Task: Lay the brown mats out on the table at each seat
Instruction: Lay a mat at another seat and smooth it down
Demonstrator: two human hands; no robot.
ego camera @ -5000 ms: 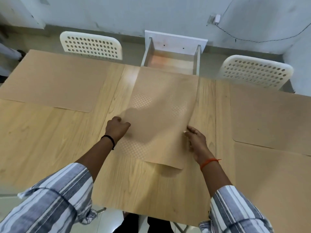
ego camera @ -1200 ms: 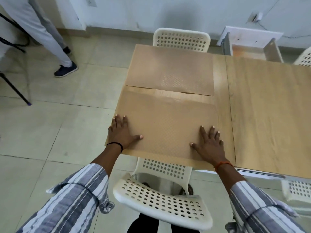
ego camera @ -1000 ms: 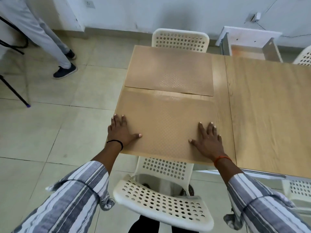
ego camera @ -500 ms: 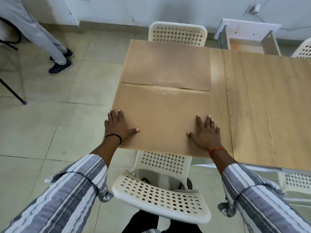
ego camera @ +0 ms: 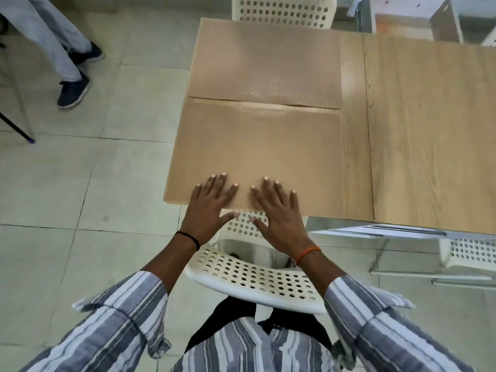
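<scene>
A brown textured mat (ego camera: 257,146) lies flat at the near left end of the wooden table (ego camera: 429,130). A second brown mat (ego camera: 265,63) lies just beyond it at the far seat, their edges almost meeting. My left hand (ego camera: 210,204) and my right hand (ego camera: 279,210) are side by side over the near mat's front edge, fingers straight and spread, fingertips over the mat and palms past the table edge. Neither hand holds anything.
A white perforated chair (ego camera: 257,277) stands right under my hands at the near seat. Another white chair (ego camera: 281,9) is at the far seat. A person's legs and dark shoes (ego camera: 72,89) stand on the tiled floor at left. A white open-topped unit (ego camera: 413,17) is behind the table.
Both hands slid inward from the mat's outer parts to its front middle and drew back toward the table edge. The camera came closer and tilted further down.
</scene>
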